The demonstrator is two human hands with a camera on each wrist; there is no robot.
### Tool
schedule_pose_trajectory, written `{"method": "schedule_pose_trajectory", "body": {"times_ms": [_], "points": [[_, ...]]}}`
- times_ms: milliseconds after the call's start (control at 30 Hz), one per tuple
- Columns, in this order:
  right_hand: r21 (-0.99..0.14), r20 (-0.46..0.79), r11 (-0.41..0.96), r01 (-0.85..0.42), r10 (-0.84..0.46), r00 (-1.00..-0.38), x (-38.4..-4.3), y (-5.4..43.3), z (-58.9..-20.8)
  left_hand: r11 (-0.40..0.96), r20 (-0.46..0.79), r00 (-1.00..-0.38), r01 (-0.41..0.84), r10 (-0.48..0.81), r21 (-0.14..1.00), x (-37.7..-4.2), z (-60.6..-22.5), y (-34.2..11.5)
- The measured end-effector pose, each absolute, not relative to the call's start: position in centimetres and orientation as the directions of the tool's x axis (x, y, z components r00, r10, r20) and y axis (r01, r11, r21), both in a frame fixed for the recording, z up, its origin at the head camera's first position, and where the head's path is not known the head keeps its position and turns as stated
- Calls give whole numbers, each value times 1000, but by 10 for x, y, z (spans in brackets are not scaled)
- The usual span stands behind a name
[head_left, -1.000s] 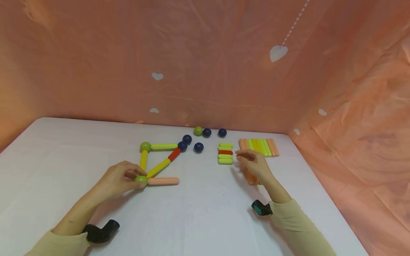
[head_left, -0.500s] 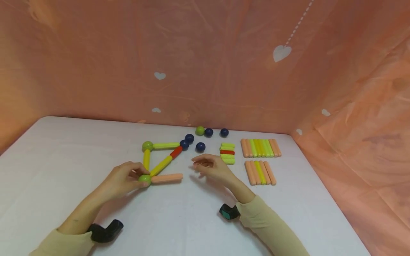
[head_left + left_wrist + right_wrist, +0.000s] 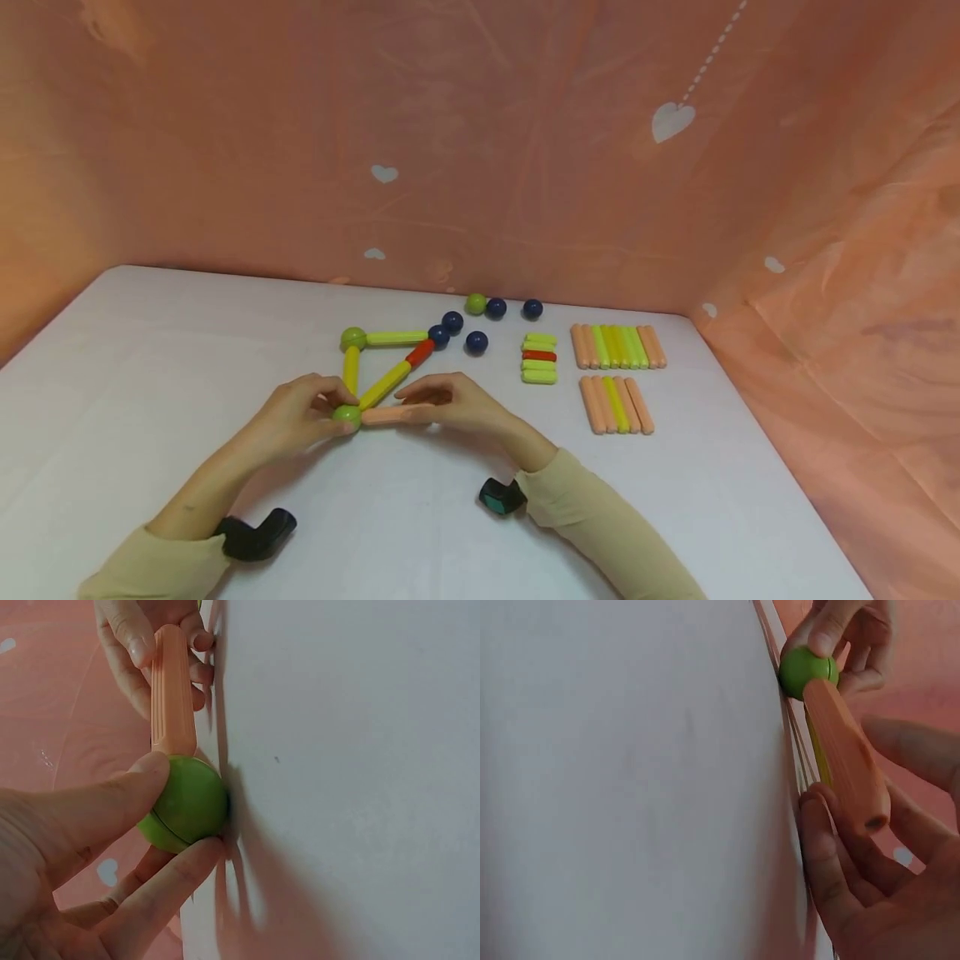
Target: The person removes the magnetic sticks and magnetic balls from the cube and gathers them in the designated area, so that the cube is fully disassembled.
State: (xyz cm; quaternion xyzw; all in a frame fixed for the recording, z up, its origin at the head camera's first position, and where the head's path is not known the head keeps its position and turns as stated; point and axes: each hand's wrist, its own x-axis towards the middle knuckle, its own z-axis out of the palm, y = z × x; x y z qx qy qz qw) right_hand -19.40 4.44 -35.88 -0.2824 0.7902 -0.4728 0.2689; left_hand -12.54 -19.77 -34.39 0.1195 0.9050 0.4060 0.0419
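Observation:
My left hand (image 3: 300, 417) pinches a green ball (image 3: 189, 801) between thumb and fingers at the near corner of a flat figure of rods and balls. A peach ribbed rod (image 3: 381, 415) meets that ball and points right; its free end shows in the right wrist view. My right hand (image 3: 468, 407) holds this rod near the free end, thumb on one side and fingers on the other. From the same ball run a yellow rod (image 3: 351, 367) to a far green ball (image 3: 353, 338), and a diagonal yellow rod (image 3: 386, 385) with a short red rod (image 3: 420, 355).
A light green rod (image 3: 397, 338) joins the far green ball to a dark blue ball (image 3: 438, 337). Loose blue balls (image 3: 476, 342) and a green ball (image 3: 476, 303) lie behind. Short rods (image 3: 539, 366) and two rows of longer rods (image 3: 618, 347) lie right. A pink curtain (image 3: 480, 167) backs the table.
My right hand has come left from beside the rod rows to the peach rod and taken hold of it. My left hand has stayed on the green ball.

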Motion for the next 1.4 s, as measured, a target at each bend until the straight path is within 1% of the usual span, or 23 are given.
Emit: {"method": "schedule_pose_trajectory", "body": {"times_ms": [100, 233, 467, 633, 700, 833, 1000, 1167, 1300, 1400], "points": [[-899, -153, 385, -210, -724, -673, -193, 39, -359, 646, 15, -968, 177, 249, 743, -125, -343, -197], [-892, -160, 394, -222, -734, -660, -192, 32, -359, 643, 28, -966, 192, 256, 742, -126, -342, -197], [-882, -174, 420, -212, -710, -682, -190, 30, -361, 645, 41, -963, 211, 268, 735, -128, -343, -196], [-887, -170, 413, -205, -705, -688, -188, 40, -359, 654, 21, -965, 194, 262, 731, -128, -342, -194], [-893, -169, 409, -190, -695, -699, -188, 47, -359, 661, 8, -968, 178, 252, 728, -128, -342, -193], [-905, -195, 412, -111, -631, -751, -188, 64, -357, 669, -5, -970, 164, 243, 725, -128, -342, -193], [-910, -220, 413, -40, -563, -796, -191, 85, -355, 666, 7, -968, 178, 251, 724, -128, -343, -196], [-904, -218, 426, -28, -517, -828, -192, 106, -353, 661, 21, -966, 191, 256, 726, -128, -343, -195], [-886, -190, 460, -55, -469, -863, -193, 124, -352, 661, 18, -967, 189, 256, 726, -127, -344, -195], [-868, -190, 496, -33, -393, -899, -195, 136, -349, 661, 10, -967, 183, 256, 728, -128, -344, -196]]}}
